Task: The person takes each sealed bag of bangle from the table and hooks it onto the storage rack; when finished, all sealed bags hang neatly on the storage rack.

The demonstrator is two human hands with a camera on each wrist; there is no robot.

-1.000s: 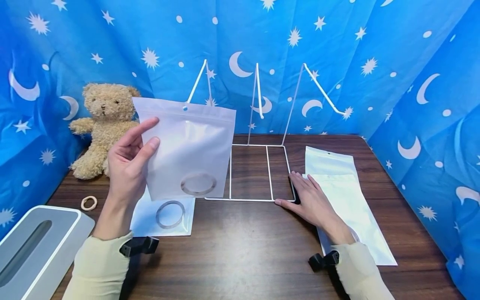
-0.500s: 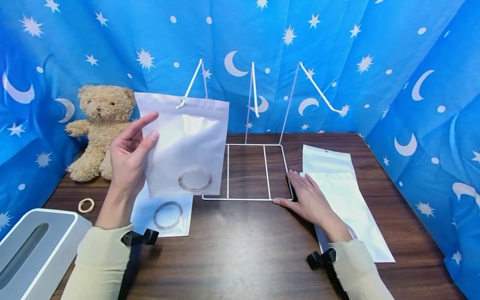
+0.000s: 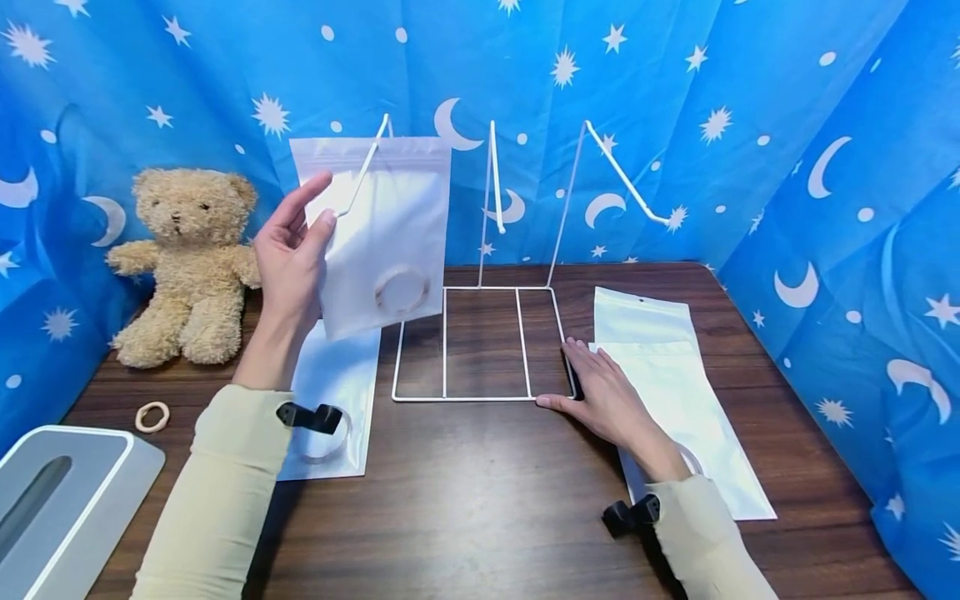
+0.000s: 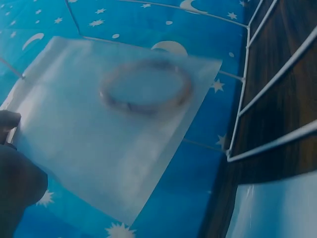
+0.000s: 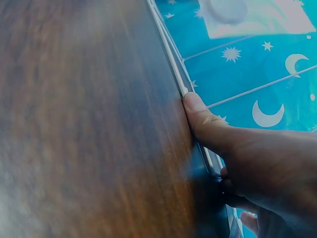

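In the head view, my left hand (image 3: pixel 291 250) pinches the left edge of a white zip bag (image 3: pixel 382 225), with thumb and index finger showing on its front. The bag's top is on the left prong (image 3: pixel 363 175) of a white wire display rack (image 3: pixel 445 350), well back from the prong's tip. A round bangle (image 4: pixel 146 87) shows through the bag's lower part. My right hand (image 3: pixel 611 396) rests on the front right corner of the rack's base, fingers extended along the side bar and thumb at the front bar.
Two more white zip bags (image 3: pixel 678 392) overlap on the right; another bag (image 3: pixel 333 383) with a bangle lies at left. A teddy bear (image 3: pixel 191 267), a wooden ring (image 3: pixel 152 417) and a grey-white box with a slot (image 3: pixel 82 492) stand left. A blue curtain (image 3: pixel 637 67) closes the back.
The left hand has moved the bag up and back; the prong now passes through its top and projects in front of it. The right hand stays at the rack's corner.
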